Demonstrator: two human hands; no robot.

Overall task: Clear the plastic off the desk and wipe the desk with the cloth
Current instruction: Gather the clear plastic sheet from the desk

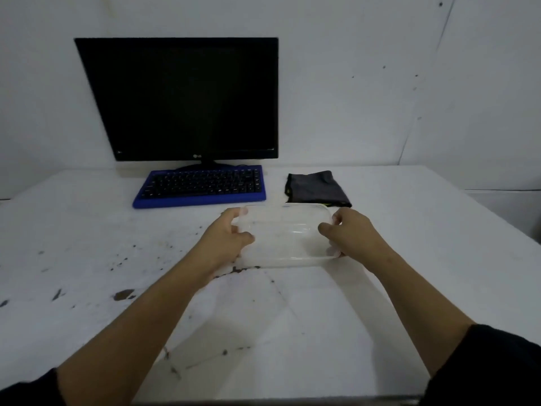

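Item: clear plastic container, shallow, rounded corners, near-transparent; located mid-desk, directly ahead of the person. Whether it rested on the desk or was raised just off it could not be told. Hold: left hand at its 9 o'clock end, right hand at its 3 o'clock end, the fingers of each curled round the rim with the thumb over the near side. Risks, as judged: thin plastic would likely flex under a squeeze at the ends and could spring out of the grip; a grip on the short ends alone left the middle unsupported; any residue inside, not discernible, could tip out if the container tilted. Adjacent: folded dark grey cloth at 1 o'clock, just beyond the far rim and seen through it in part, so a forward sweep might drag it. Blue keyboard at 11 o'clock, near the left hand; black monitor behind it, against the wall. Obstructions to wiping: keyboard and monitor stand occupied the far left. Dark stains and chipped patches lay at 8 o'clock on the desk surface.
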